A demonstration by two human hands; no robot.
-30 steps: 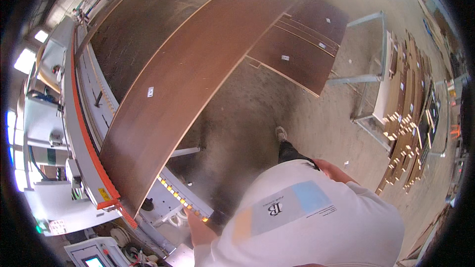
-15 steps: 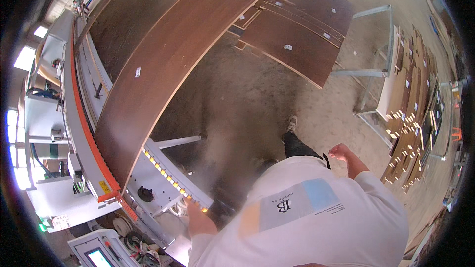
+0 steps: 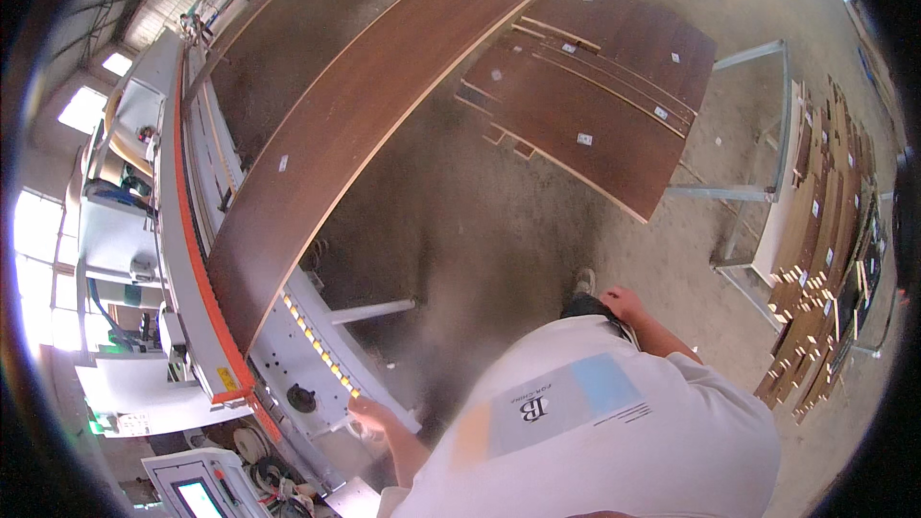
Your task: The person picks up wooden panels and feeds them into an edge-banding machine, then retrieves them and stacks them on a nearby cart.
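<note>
Gripping cannot be judged: left hand (image 3: 369, 415) rests against the machine's white feed rail (image 3: 326, 364), fingers blurred. Right hand (image 3: 624, 304) hangs loose, holding nothing. One long brown board (image 3: 355, 125) lies up and beyond the left hand, bearing two small white square labels. A yellow warning sticker (image 3: 227, 379) sits left of it.

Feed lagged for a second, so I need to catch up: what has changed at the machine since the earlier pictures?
The long brown panel has travelled further along the machine, away from the person. The left hand has stayed at the machine's near end, holding nothing that I can make out. The right hand hangs empty at the side. The stacked panels on the floor are unmoved.
</note>
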